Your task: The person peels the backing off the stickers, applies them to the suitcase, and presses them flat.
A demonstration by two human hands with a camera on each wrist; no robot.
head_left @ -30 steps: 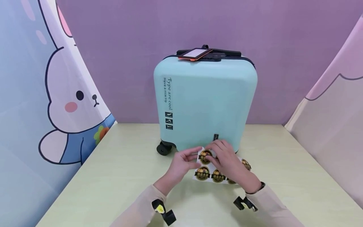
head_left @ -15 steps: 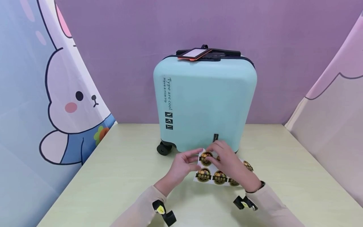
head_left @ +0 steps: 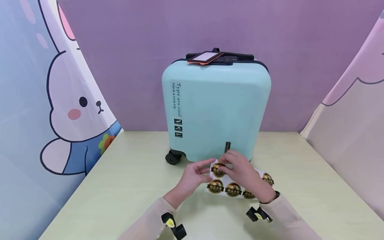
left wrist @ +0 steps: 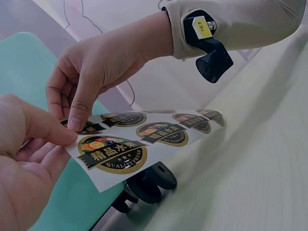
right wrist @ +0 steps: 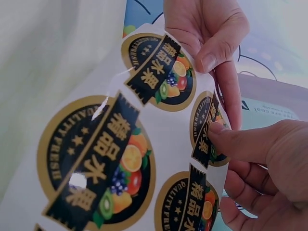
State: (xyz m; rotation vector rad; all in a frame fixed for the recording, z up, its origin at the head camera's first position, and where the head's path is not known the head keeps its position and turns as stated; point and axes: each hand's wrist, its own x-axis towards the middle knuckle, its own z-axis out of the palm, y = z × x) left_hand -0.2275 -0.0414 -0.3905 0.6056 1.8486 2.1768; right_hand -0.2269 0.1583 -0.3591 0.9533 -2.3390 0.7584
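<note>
Fruit labels in black and gold cover a white sticker sheet point(right wrist: 155, 132), held up in front of a mint-green suitcase point(head_left: 219, 110). My left hand point(head_left: 192, 175) pinches the sheet's left edge between thumb and fingers. At the far left corner, my right hand point(head_left: 240, 168) grips the sheet too. Its thumb point(right wrist: 240, 142) presses on the corner sticker point(right wrist: 201, 113), while the other fingers curl behind the edge. In the left wrist view, the right thumb and the left fingertips lie close together at that corner, and the sheet bends away from them.
The suitcase stands upright on a pale wooden table point(head_left: 135, 200), with a black wheel point(head_left: 173, 157) at its lower left. An orange-edged card or tag point(head_left: 205, 57) lies by its top handle. A purple backdrop point(head_left: 120, 50) and cartoon-printed cloths point(head_left: 75, 100) surround the table.
The sheet has shifted slightly down and to the right, and more of its right end shows. Both hands keep their grip at the corner; the right fingers have dropped a little.
</note>
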